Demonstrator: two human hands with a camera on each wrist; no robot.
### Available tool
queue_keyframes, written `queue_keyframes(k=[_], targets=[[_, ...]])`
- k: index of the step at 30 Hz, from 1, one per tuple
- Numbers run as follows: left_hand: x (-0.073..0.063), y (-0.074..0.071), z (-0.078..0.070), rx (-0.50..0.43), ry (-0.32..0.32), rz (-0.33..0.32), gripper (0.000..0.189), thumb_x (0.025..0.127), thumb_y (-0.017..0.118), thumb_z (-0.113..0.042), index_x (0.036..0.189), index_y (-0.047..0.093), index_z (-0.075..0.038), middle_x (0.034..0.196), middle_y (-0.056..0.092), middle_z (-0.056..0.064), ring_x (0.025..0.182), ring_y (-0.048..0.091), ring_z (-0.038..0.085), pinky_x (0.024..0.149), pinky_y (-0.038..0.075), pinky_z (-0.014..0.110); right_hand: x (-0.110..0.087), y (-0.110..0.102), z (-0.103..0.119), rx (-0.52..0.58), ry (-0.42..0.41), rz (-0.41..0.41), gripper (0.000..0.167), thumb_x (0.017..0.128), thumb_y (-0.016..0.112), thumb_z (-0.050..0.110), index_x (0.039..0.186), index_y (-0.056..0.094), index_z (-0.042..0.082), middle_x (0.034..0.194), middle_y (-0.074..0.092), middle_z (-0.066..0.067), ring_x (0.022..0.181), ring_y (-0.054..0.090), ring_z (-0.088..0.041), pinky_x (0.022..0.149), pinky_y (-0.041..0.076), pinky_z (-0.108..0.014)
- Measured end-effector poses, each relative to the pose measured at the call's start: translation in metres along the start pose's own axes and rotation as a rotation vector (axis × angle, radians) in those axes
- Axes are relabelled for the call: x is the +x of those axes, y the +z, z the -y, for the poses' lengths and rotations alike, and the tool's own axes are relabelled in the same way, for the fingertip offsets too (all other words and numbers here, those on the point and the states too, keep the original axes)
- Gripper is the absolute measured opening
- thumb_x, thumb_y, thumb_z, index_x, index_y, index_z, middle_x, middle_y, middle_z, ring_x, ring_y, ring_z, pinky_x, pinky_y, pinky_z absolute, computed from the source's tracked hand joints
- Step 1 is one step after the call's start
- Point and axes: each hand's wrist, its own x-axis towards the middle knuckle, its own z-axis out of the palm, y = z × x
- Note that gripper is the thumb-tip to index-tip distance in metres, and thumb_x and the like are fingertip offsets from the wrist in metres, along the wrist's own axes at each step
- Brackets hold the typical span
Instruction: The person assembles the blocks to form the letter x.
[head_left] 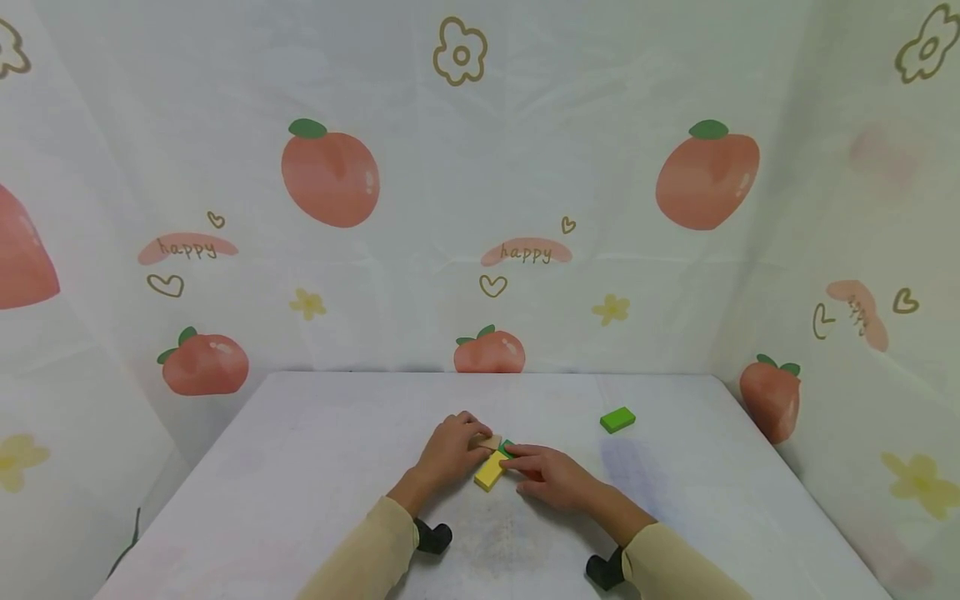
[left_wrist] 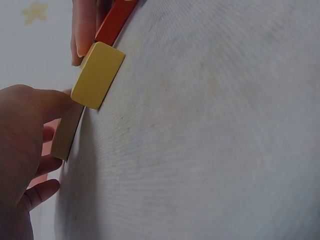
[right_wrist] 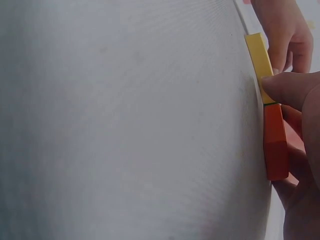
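Small blocks lie close together on the white tabletop between the two hands. My left hand [head_left: 450, 448] pinches a tan wooden block [left_wrist: 68, 131], its thumb at one end of the yellow block [head_left: 489, 472]. My right hand [head_left: 557, 478] curls around a red block [right_wrist: 276, 142], with its thumb against the yellow block in the right wrist view. Yellow and red meet end to end there. Between the hands in the head view, part of a green block [head_left: 506, 448] shows beside the tan one. The red block is hidden under the right hand in the head view.
A loose bright green block [head_left: 617, 420] lies farther back to the right on the white table [head_left: 337, 467]. Behind and beside the table hangs a white curtain [head_left: 420, 167] printed with fruit and flowers. Black wrist mounts [head_left: 433, 537] sit at both sleeves, low over the table.
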Motion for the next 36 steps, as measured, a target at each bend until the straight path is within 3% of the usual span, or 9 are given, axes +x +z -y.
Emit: queue_keyframes(k=[12,20,28,36], targets=[[-0.002,-0.003,-0.003,-0.066,0.051,0.066,0.026,0.091,0.068,-0.036,0.111,0.072,-0.019,0.117,0.06,-0.001,0.108,0.055,0.02,0.093,0.045,0.042,0.0,-0.001,-0.001,0.005,-0.007,0.01,0.041,0.094,0.065,0.021,0.135,0.06,0.018,0.147,0.046,0.002,0.136,0.04,-0.022,0.104,0.037,-0.046],[-0.001,-0.003,-0.002,-0.061,0.124,0.032,0.025,0.09,0.069,-0.033,0.111,0.072,-0.019,0.117,0.061,-0.001,0.106,0.057,0.021,0.091,0.045,0.042,0.001,0.0,-0.001,-0.002,-0.018,0.007,0.041,0.094,0.065,0.021,0.135,0.06,0.017,0.146,0.047,0.001,0.135,0.042,-0.022,0.105,0.037,-0.045],[-0.001,-0.008,-0.006,0.007,0.121,0.065,0.027,0.09,0.068,-0.036,0.112,0.072,-0.02,0.118,0.063,-0.002,0.11,0.056,0.022,0.094,0.042,0.046,0.003,-0.003,0.0,-0.011,-0.032,0.008,0.039,0.094,0.065,0.021,0.133,0.062,0.016,0.144,0.049,-0.001,0.133,0.044,-0.023,0.104,0.038,-0.046],[0.0,-0.012,-0.01,0.07,0.112,0.104,0.026,0.091,0.067,-0.038,0.113,0.073,-0.024,0.118,0.063,-0.004,0.116,0.05,0.021,0.1,0.036,0.048,0.01,-0.007,0.004,-0.065,-0.07,-0.026,0.029,0.092,0.068,0.021,0.12,0.07,0.015,0.133,0.058,-0.004,0.122,0.051,-0.025,0.1,0.042,-0.045]])
